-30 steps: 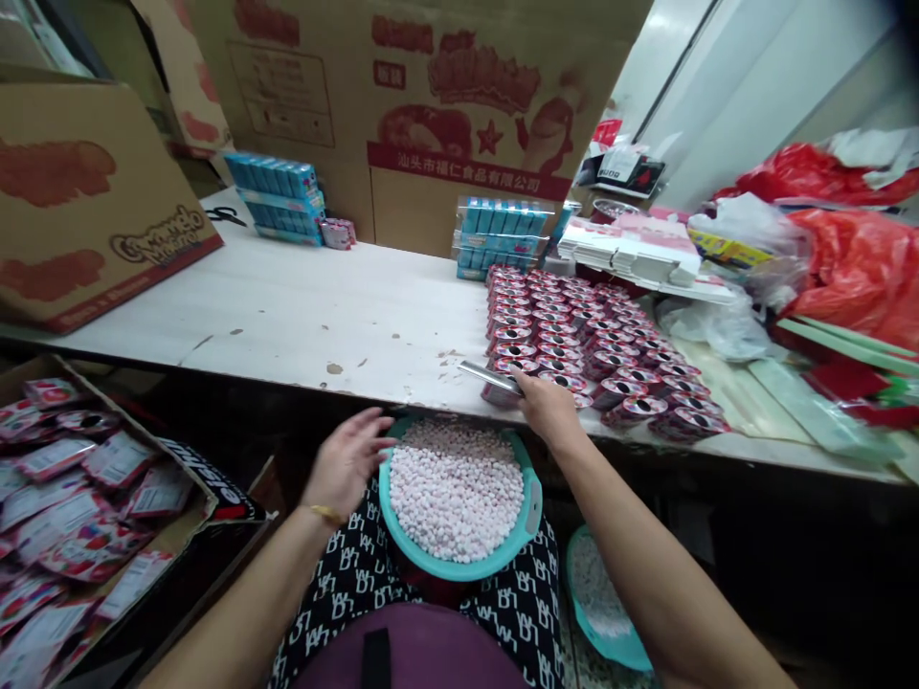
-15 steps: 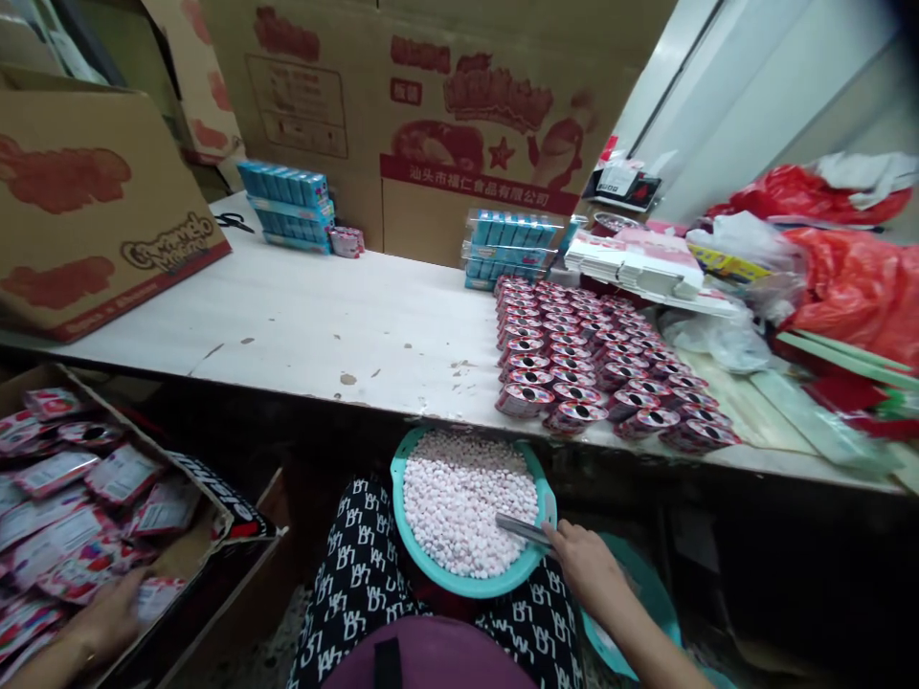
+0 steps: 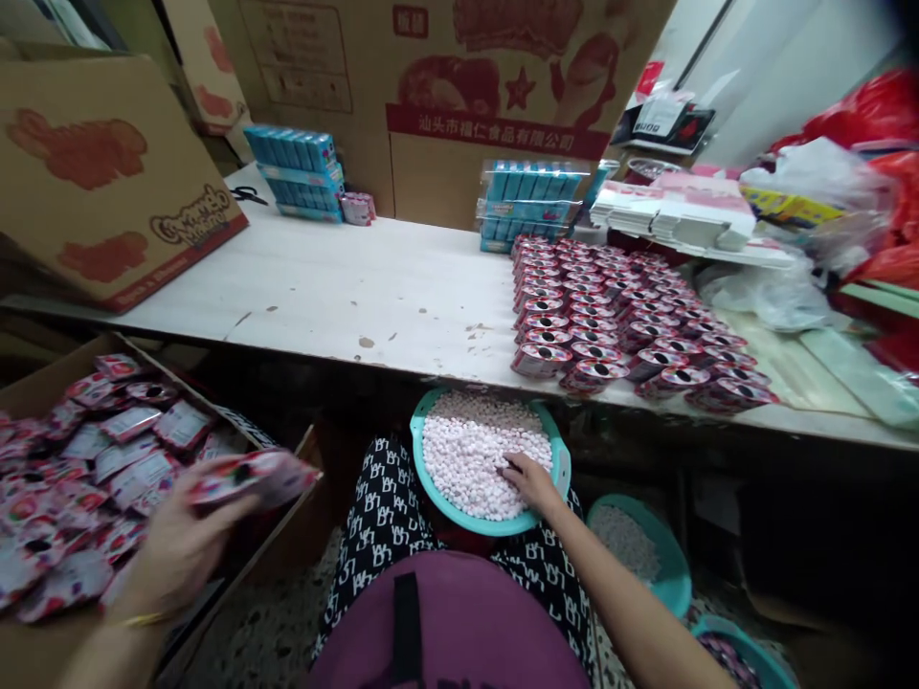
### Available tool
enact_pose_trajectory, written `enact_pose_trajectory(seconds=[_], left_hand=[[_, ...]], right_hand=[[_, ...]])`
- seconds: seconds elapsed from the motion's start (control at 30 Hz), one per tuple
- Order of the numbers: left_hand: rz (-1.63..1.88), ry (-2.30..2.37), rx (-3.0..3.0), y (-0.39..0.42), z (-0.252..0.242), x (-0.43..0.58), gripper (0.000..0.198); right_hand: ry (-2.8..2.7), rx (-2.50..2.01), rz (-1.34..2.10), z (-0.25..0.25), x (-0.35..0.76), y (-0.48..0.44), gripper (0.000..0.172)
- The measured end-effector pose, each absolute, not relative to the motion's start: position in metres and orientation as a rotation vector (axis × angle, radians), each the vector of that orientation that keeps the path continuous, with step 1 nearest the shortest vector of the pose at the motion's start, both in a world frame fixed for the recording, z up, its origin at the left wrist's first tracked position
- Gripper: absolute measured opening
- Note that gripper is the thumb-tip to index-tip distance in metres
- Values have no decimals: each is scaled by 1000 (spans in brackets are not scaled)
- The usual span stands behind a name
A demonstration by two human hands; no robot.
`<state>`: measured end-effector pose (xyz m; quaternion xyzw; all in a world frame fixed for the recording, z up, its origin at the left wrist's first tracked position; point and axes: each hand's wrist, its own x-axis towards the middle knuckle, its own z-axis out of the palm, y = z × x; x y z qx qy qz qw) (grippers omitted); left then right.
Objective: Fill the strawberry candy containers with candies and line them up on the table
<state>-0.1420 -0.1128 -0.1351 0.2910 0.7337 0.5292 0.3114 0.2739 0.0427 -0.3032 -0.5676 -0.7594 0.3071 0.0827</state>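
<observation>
My left hand (image 3: 172, 541) is closed around a small pink-and-red candy pack (image 3: 277, 477), slightly blurred, above the right side of the carton (image 3: 287, 502) of similar packs. A dark hole shows on the pack's face. My right hand (image 3: 532, 483) reaches into the turquoise basin (image 3: 418, 459) on my lap, its fingertips down among small, round, pale pink candies (image 3: 466, 469). Only a dark bit of the metal scoop (image 3: 506, 467) shows at those fingers; the rest is hidden by the hand and candies.
On the white table (image 3: 316, 297), rows of upright packs (image 3: 624, 321) fill the right side. Blue box stacks (image 3: 298, 172) stand at the back, against a large cardboard box (image 3: 431, 177). Another carton (image 3: 107, 182) is at left. A second turquoise basin (image 3: 675, 565) stands low at right.
My left hand has lifted a candy pack out of the carton and moved right. My right hand has moved left from the basin's rim into the candies with the scoop. The view has tilted down.
</observation>
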Motion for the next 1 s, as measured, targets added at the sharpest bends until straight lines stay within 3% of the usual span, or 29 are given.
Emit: enact_pose_trajectory(seconds=[0.27, 0.5, 0.77, 0.87, 1.0], left_hand=[[1150, 1448, 1275, -5, -196, 12, 44], [988, 1545, 1600, 33, -214, 45, 32], [928, 1624, 1687, 43, -219, 46, 28], [927, 1584, 1743, 43, -225, 51, 30], [931, 1589, 1770, 44, -234, 60, 31]], right_hand=[[-2074, -1459, 1023, -269, 297, 43, 34], [-2347, -1538, 787, -187, 311, 51, 34], [-2356, -1447, 920, -181, 311, 65, 34], [-2530, -1542, 767, -168, 297, 63, 35], [-2829, -1659, 320, -136, 270, 60, 30]])
